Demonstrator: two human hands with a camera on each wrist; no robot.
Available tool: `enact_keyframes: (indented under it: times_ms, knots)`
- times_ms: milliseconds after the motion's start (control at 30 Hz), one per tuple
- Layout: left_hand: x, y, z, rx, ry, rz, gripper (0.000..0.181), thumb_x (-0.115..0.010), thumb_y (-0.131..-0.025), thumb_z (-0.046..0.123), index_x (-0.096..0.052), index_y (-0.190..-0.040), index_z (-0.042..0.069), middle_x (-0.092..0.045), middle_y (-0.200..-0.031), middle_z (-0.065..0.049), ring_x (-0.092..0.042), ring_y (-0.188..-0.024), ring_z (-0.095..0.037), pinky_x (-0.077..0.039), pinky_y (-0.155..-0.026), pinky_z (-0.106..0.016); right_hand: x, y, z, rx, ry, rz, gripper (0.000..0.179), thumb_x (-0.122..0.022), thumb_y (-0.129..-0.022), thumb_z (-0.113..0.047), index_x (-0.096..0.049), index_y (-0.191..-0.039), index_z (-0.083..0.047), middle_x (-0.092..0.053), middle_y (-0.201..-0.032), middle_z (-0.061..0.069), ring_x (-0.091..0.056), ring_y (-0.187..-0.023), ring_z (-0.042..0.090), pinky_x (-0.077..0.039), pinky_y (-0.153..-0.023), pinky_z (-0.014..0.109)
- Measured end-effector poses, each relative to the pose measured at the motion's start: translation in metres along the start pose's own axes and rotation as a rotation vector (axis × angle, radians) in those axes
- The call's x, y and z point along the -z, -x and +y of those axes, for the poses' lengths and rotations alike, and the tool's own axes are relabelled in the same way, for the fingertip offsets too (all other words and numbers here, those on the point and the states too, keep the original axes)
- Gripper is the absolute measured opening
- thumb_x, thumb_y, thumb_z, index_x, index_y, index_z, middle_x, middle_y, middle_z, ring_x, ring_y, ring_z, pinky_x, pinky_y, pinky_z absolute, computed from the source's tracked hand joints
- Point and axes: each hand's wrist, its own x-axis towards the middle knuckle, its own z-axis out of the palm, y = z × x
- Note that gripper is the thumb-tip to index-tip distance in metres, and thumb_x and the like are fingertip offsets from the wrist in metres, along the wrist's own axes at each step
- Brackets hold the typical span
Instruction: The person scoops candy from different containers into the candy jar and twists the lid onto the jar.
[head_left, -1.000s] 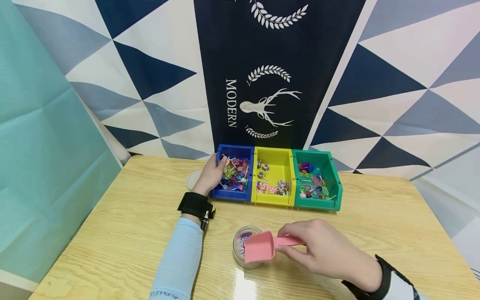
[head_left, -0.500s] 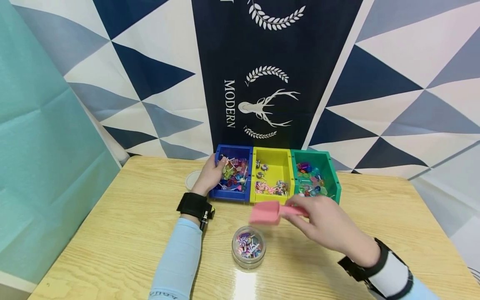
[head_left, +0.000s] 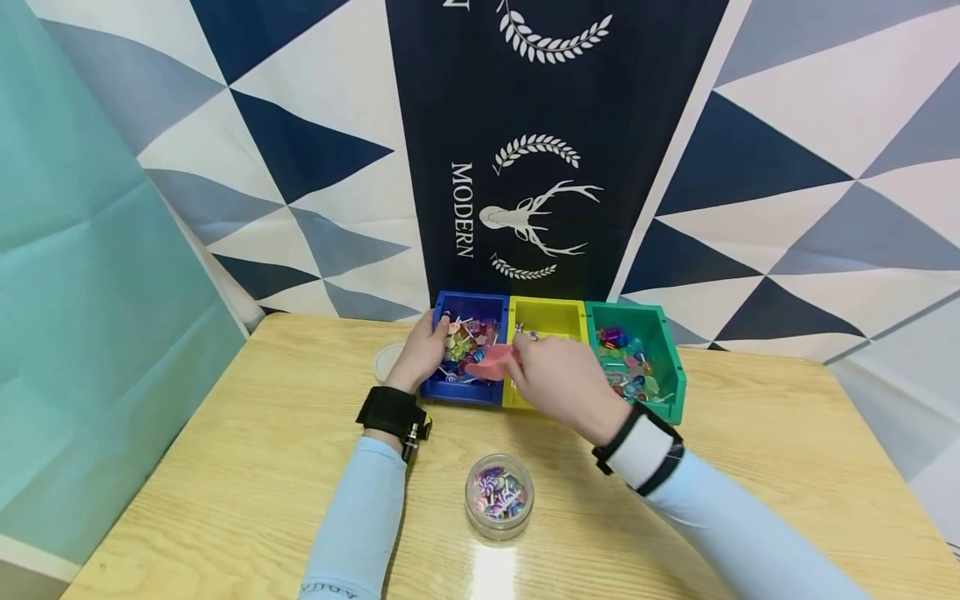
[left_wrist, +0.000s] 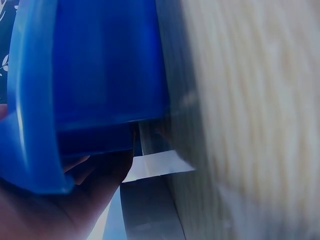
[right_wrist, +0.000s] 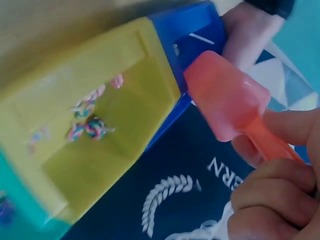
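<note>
My left hand [head_left: 422,354] grips the left wall of the blue bin [left_wrist: 110,60], thumb over the rim. Several colourful candies and small lollipops [head_left: 468,337] lie in that bin. In my right hand [head_left: 566,385] is a pink scoop [head_left: 491,365], pinched by its handle, its bowl over the blue bin's right front part. The right wrist view shows the scoop [right_wrist: 225,95] with fingers curled round its handle. Part of the yellow bin [head_left: 551,310] is hidden behind the right hand; twisted candies [right_wrist: 95,127] lie inside it.
A green bin [head_left: 670,367] with mixed candies joins the yellow one on the right. Nearer me stands a clear jar [head_left: 498,528] holding small lollipop pieces. A pale round lid [head_left: 386,360] lies left of the blue bin. Patterned cloth [head_left: 345,167] hangs behind the table.
My right hand has carried the scoop from above the jar, forward and then left to the blue bin. The jar's contents are uncovered. My left hand has stayed on the blue bin.
</note>
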Motion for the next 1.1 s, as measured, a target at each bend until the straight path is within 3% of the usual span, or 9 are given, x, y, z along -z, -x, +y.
enact_keyframes:
  times_ms: [200, 367, 500, 700, 967, 1100]
  knots:
    - [-0.001, 0.000, -0.002, -0.002, 0.010, 0.018, 0.048, -0.033, -0.111, 0.029, -0.036, -0.151, 0.003, -0.048, -0.144, -0.018, -0.045, -0.134, -0.031, -0.033, -0.115, -0.047, -0.012, -0.032, -0.022, -0.022, 0.137, -0.113, 0.028, -0.060, -0.098, -0.031, -0.073, -0.104, -0.007, -0.058, -0.065, 0.004, -0.057, -0.056, 0.021, -0.052, -0.044, 0.035]
    - [0.000, 0.001, 0.000, -0.009, 0.022, 0.021, 0.048, -0.034, -0.110, 0.028, -0.038, -0.150, 0.002, -0.049, -0.144, -0.018, -0.045, -0.134, -0.031, -0.034, -0.115, -0.047, -0.029, -0.046, -0.031, -0.058, 0.209, -0.146, 0.031, -0.062, -0.097, -0.036, -0.071, -0.088, -0.008, -0.065, -0.073, 0.008, -0.063, -0.061, 0.027, -0.057, -0.052, 0.043]
    - [-0.001, 0.001, -0.001, -0.009, 0.006, 0.023, 0.048, -0.033, -0.110, 0.029, -0.040, -0.149, 0.002, -0.049, -0.144, -0.018, -0.045, -0.134, -0.031, -0.034, -0.115, -0.046, -0.044, -0.048, -0.035, -0.069, 0.216, -0.108, 0.029, -0.062, -0.097, -0.031, -0.071, -0.098, -0.003, -0.070, -0.079, 0.011, -0.066, -0.062, 0.028, -0.057, -0.051, 0.043]
    - [-0.002, -0.001, 0.000, -0.010, 0.001, 0.023, 0.049, -0.033, -0.110, 0.031, -0.040, -0.149, 0.002, -0.049, -0.145, -0.017, -0.044, -0.135, -0.030, -0.033, -0.116, -0.046, -0.068, -0.047, -0.038, -0.124, 0.235, -0.067, 0.038, -0.054, -0.101, -0.022, -0.060, -0.129, 0.004, -0.072, -0.085, 0.011, -0.067, -0.062, 0.027, -0.056, -0.048, 0.042]
    - [-0.001, -0.001, 0.000, -0.026, -0.003, 0.023, 0.049, -0.033, -0.110, 0.030, -0.039, -0.150, 0.002, -0.045, -0.148, -0.019, -0.041, -0.138, -0.031, -0.032, -0.116, -0.046, -0.088, -0.058, -0.035, -0.085, 0.273, 0.103, 0.021, -0.052, -0.104, -0.020, -0.064, -0.111, -0.004, -0.069, -0.076, 0.011, -0.065, -0.056, 0.024, -0.052, -0.040, 0.037]
    - [0.000, 0.000, -0.001, -0.027, -0.008, 0.025, 0.050, -0.031, -0.111, 0.032, -0.038, -0.150, 0.003, -0.044, -0.149, -0.018, -0.040, -0.139, -0.031, -0.032, -0.116, -0.046, -0.093, -0.065, -0.031, -0.099, 0.256, 0.139, 0.016, -0.054, -0.102, -0.017, -0.062, -0.107, -0.004, -0.068, -0.080, 0.013, -0.066, -0.060, 0.026, -0.055, -0.043, 0.040]
